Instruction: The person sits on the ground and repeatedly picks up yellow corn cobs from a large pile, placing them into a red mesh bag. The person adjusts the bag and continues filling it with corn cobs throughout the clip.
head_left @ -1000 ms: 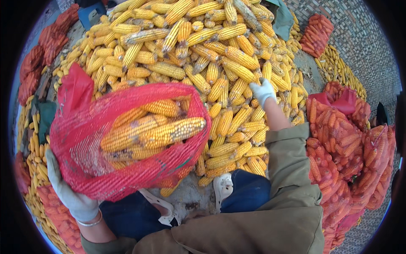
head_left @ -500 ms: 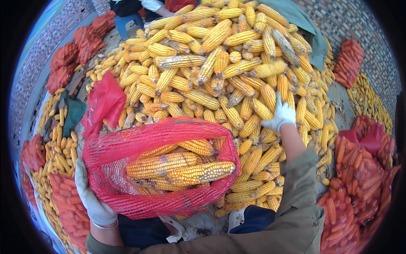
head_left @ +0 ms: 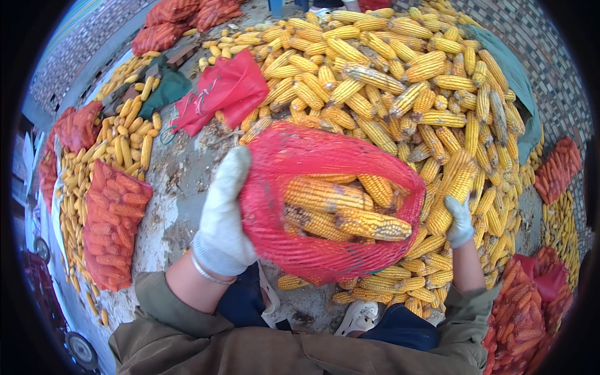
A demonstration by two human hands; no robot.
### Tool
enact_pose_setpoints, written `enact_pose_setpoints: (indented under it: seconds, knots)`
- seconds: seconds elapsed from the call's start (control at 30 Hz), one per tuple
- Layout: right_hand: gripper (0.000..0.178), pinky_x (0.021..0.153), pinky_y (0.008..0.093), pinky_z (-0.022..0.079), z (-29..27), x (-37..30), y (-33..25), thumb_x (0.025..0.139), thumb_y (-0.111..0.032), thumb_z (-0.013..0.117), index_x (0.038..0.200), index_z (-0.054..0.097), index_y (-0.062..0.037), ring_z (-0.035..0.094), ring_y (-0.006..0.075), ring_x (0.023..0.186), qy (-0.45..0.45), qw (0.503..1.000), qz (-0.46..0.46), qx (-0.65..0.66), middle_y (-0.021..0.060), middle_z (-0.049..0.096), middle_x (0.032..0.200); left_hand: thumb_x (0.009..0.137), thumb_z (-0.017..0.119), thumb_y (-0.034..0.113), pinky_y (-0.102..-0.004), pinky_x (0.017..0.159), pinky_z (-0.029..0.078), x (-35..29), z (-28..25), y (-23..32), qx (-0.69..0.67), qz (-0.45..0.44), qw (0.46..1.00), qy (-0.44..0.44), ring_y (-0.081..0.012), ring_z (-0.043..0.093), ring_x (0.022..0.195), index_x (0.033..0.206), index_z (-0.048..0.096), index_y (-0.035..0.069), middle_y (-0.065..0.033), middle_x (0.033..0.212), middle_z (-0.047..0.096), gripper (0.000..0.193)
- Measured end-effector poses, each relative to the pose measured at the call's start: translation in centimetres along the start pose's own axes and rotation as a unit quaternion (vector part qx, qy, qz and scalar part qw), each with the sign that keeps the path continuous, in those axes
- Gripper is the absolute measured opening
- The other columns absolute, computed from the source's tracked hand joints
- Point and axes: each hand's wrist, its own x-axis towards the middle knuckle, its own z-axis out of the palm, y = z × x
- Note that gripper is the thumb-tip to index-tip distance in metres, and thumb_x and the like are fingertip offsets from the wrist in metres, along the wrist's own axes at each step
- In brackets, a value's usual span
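Note:
My left hand (head_left: 224, 215), in a white work glove, grips the left side of a red mesh bag (head_left: 269, 165). The bag's mouth gapes toward me, and several yellow corn cobs lie inside. To the right of the bag, my gloved right hand (head_left: 460, 222) is closed on a corn cob (head_left: 449, 187), slightly blurred; a second cob may be in the same grasp. Beneath and behind the bag spreads a large heap of loose corn cobs (head_left: 375, 134). The fingers behind the bag's mesh are mostly hidden.
Filled red mesh bags stand at the left (head_left: 115, 225), lower right (head_left: 515, 306) and far left (head_left: 159, 37). A flat red bag (head_left: 234, 87) lies beyond my left hand. Green cloth (head_left: 519, 81) borders the heap. My shoes (head_left: 359, 317) are just below the bag.
My right hand has taken hold of corn from the heap and come closer to the bag. The left hand has lifted the bag's side nearer, and the whole view has swung left.

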Motion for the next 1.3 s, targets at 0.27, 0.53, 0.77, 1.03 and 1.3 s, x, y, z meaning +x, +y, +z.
enact_pose_setpoints:
  seconds: [0.27,0.53,0.77,1.03,1.3]
  knots:
    - [0.108,0.099,0.0477,0.049,23.2,-3.6,-8.1,0.052,-0.036,0.079,0.152,0.043,-0.0152,0.059,0.0429,0.110,-0.410,0.547,-0.145,-0.715,0.0232,0.056,0.121,0.105,0.049,0.048,-0.0492,0.112,0.044,-1.1,1.2,-0.1,0.027,-0.010,0.999,-0.019,-0.0304,0.058,0.127,0.141,0.051,0.004,-0.0146,0.140,0.058,0.057]
    - [0.098,0.100,0.0447,0.049,24.3,-0.7,-4.2,0.067,-0.058,0.081,0.147,0.048,-0.0132,0.061,0.0393,0.116,-0.250,0.565,-0.158,-0.770,0.0230,0.060,0.128,0.105,0.052,0.040,-0.0461,0.107,0.048,-1.8,0.7,0.3,-0.023,0.012,1.000,-0.008,-0.0273,0.062,0.121,0.135,0.056,0.003,-0.0131,0.132,0.064,0.048]
    - [0.055,0.109,0.0514,0.041,18.3,-6.3,-2.9,0.084,-0.020,0.070,0.136,0.057,-0.0092,0.054,0.0373,0.129,-0.321,0.578,-0.506,-0.554,0.0227,0.055,0.137,0.106,0.051,0.031,-0.0454,0.106,0.049,0.3,-1.1,2.1,-0.002,0.057,0.998,0.005,-0.0284,0.063,0.119,0.134,0.058,0.003,-0.0135,0.130,0.066,0.041]
    - [0.067,0.115,0.0414,0.037,-12.4,-1.4,1.7,0.093,-0.043,0.063,0.144,0.050,-0.0009,0.046,0.0371,0.137,0.311,0.813,0.009,-0.492,0.0253,0.050,0.145,0.105,0.051,0.017,-0.0400,0.120,0.034,0.1,-5.5,3.5,0.234,0.177,0.954,0.060,-0.0249,0.047,0.138,0.150,0.036,-0.004,-0.0158,0.152,0.045,0.052]
    - [0.122,0.111,0.0423,0.042,-13.3,1.5,6.9,0.073,-0.082,0.065,0.161,0.019,-0.0111,0.048,0.0349,0.136,0.319,0.498,0.048,-0.805,0.0214,0.042,0.154,0.096,0.063,0.031,-0.0449,0.120,0.031,-1.3,-5.6,3.8,0.766,0.386,0.514,0.005,-0.0342,0.043,0.141,0.149,0.036,-0.011,-0.0230,0.154,0.042,0.072]
